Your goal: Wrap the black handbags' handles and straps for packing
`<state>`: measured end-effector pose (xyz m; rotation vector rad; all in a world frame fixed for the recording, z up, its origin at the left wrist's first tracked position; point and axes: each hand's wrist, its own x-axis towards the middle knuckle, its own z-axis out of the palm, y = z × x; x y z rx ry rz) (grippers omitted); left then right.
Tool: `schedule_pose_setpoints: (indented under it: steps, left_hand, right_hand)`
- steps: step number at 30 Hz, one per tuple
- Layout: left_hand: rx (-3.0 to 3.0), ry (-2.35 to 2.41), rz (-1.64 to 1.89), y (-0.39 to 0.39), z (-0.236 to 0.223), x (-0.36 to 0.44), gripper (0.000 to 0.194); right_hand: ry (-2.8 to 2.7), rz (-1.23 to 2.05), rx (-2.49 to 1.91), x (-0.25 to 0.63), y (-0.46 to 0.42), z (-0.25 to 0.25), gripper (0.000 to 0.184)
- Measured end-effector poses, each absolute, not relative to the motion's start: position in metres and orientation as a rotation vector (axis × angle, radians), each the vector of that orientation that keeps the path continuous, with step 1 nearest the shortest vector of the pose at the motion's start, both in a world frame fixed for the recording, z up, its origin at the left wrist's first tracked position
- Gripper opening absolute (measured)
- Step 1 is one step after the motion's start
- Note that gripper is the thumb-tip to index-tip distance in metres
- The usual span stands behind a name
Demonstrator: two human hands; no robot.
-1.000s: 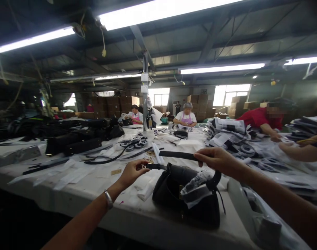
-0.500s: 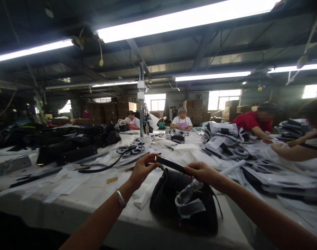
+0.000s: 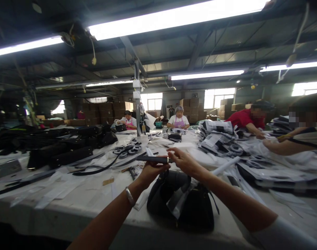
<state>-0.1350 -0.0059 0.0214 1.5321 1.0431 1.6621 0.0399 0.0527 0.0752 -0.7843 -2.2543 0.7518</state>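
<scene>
My left hand (image 3: 151, 174), with a silver bangle at the wrist, holds a folded black strap (image 3: 152, 159) from below, its fingers closed under it. A bright metal edge shows at the strap's right end. There my right hand (image 3: 183, 162) grips the short dark end past the metal with thumb and fingers, index finger raised; the exact contact is partly hidden. Just below both hands a black handbag (image 3: 200, 211) rests on the white-covered table (image 3: 96, 205). Crumpled clear wrapping (image 3: 177, 201) lies over the bag's front.
Black bags (image 3: 67, 156) are heaped on the left. A long black strap (image 3: 96, 170) and wrapped rings (image 3: 134, 148) lie ahead. Plastic-wrapped pieces (image 3: 215, 139) pile up at right, where a person in red (image 3: 239, 118) and another person's arm (image 3: 280, 149) reach in.
The strap has swung round and now lies level over my left hand, its metal end to the right. My right hand has moved left and up to that end. The view has shifted slightly.
</scene>
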Motion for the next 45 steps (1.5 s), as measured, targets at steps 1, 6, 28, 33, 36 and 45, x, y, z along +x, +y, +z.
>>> schedule_pose_setpoints:
  steps: [1,6,28,33,36,45]
  left_hand:
    - [1.559,1.061,1.674,-0.004,0.024,-0.130,0.042]
    - [1.701,1.158,1.700,0.009,0.031,-0.119,0.016]
    - [2.003,1.411,1.476,0.000,0.040,-0.107,0.030]
    - [2.042,1.449,1.460,0.000,0.038,-0.106,0.030]
    - [2.052,1.454,1.449,0.000,0.035,-0.110,0.031]
    - [1.984,1.435,1.427,0.000,0.036,-0.116,0.037]
  right_hand:
    - [-2.245,0.650,-0.756,0.036,0.048,0.077,0.050]
    - [-2.226,0.317,-0.508,0.027,0.045,0.076,0.039]
    - [-1.400,1.453,-0.500,0.089,0.076,0.109,0.023]
    - [-1.553,1.495,-0.682,0.088,0.063,0.080,0.036]
    - [-1.480,1.459,-0.677,0.091,0.067,0.083,0.032]
    - [-1.293,1.502,-0.684,0.101,0.074,0.077,0.020]
